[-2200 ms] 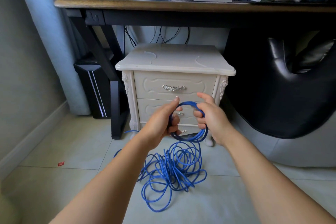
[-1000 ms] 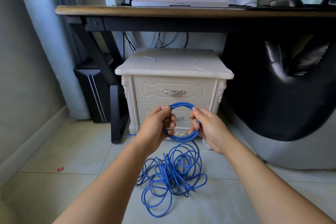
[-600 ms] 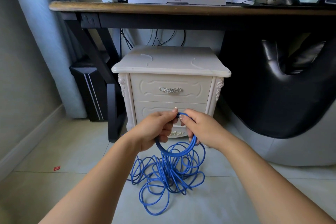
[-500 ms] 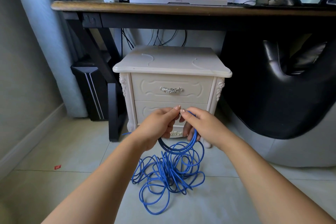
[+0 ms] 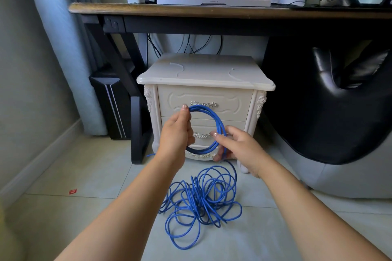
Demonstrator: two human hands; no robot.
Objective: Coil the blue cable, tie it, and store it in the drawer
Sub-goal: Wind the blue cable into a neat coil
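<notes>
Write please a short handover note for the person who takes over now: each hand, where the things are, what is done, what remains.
Left hand: holds the coiled loops of the blue cable, in front of the nightstand.
Right hand: grip closed on the loops' right side and the strand running down.
Loose cable pile: on the floor tiles, tangled.
Drawers: both shut.
Done: a few loops coiled.
Left: coil the pile, tie it, open a drawer, store it.
</notes>
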